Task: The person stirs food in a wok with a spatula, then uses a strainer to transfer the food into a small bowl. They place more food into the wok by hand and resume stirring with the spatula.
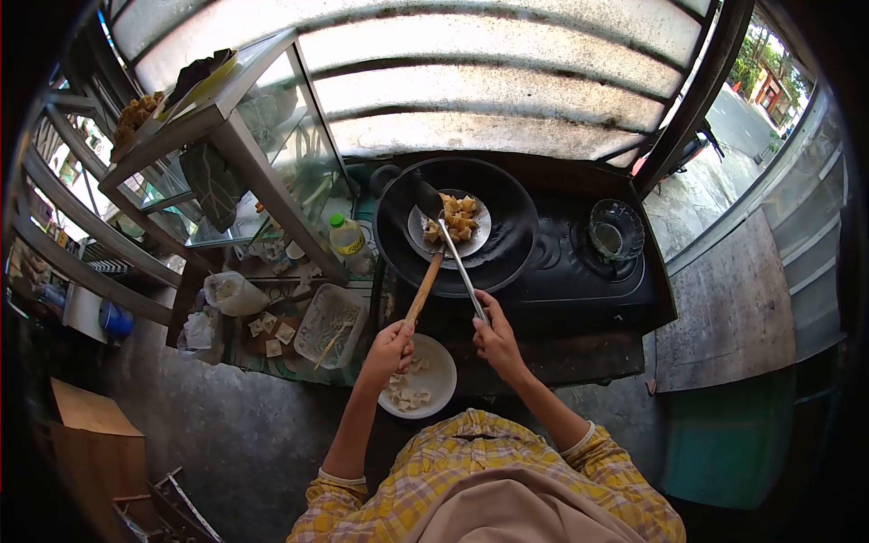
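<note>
Two bare hands are working over a black gas stove (561, 281), seen from above. At nine o'clock from the hands, a white rectangular plastic tray (330, 326) is lying on the counter, and a clear bottle with a yellow cap (347, 237) is standing at ten o'clock. The left hand (391, 348) is closing tightly around the handle of a wooden-handled round metal skimmer (450, 226). Just right of it, a round white plate (444, 385) is holding pale raw squares (405, 394). The right hand (496, 339) is gripping thin metal tongs (462, 267). At twelve o'clock, the skimmer is carrying golden fried pieces (459, 217) over a round black wok (507, 253), and the tongs are touching them. At two o'clock, a small dark glass bowl (615, 231) is sitting on the second burner.
</note>
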The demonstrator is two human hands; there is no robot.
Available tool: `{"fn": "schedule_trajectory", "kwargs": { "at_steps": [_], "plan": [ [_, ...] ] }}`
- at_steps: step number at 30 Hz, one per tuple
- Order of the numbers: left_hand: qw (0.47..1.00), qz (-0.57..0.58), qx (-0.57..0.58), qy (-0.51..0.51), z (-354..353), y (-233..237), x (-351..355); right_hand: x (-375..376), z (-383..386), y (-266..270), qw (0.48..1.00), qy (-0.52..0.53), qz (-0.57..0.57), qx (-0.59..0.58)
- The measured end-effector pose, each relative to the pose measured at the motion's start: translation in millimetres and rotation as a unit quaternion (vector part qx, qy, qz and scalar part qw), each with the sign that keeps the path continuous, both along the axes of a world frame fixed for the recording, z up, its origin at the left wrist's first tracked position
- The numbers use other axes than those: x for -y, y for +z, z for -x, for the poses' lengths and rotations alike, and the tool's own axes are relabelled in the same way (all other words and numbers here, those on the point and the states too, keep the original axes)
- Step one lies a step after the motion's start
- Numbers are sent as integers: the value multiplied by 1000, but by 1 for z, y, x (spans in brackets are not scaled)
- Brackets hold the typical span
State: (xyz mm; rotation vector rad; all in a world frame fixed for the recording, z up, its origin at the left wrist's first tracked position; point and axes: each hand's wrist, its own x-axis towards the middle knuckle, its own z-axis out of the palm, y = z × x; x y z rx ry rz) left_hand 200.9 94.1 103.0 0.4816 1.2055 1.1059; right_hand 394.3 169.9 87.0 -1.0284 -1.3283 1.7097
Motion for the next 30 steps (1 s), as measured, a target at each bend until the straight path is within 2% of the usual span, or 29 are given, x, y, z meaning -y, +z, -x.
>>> {"fn": "schedule_trajectory", "kwargs": {
  "at_steps": [2, 3, 7, 11, 14, 17, 20, 23, 26, 30],
  "plan": [
    [1000, -11, -2, -7, -5, -7, -1, 7, 13, 8, 994, 27, 60, -85],
    [1000, -17, -3, -11, -8, -10, -1, 9, 21, 7, 994, 42, 53, -90],
    [999, -34, 16, 4, -18, -13, -1, 10, 46, 4, 995, 80, -52, -31],
    [998, -45, 14, 37, -26, -9, 0, 20, 60, 18, 993, 96, -37, -60],
    [998, -47, -17, 38, -27, 1, -1, 24, 60, 12, 991, 99, -86, -4],
    [998, -48, -25, 31, -22, -4, 0, 29, 58, 6, 993, 103, -31, -48],
    [998, -49, -18, 35, -20, -1, -1, 32, 56, 3, 991, 100, -27, -80],
    [998, -51, 1, 38, -18, -3, -1, 31, 58, -11, 979, 110, 3, -171],
    [998, -56, 6, 31, -18, -4, -2, 29, 48, -1, 975, 149, 54, -158],
    [998, -55, -17, 30, -20, -1, -2, 29, 49, -9, 976, 155, -20, -150]
  ]
}}
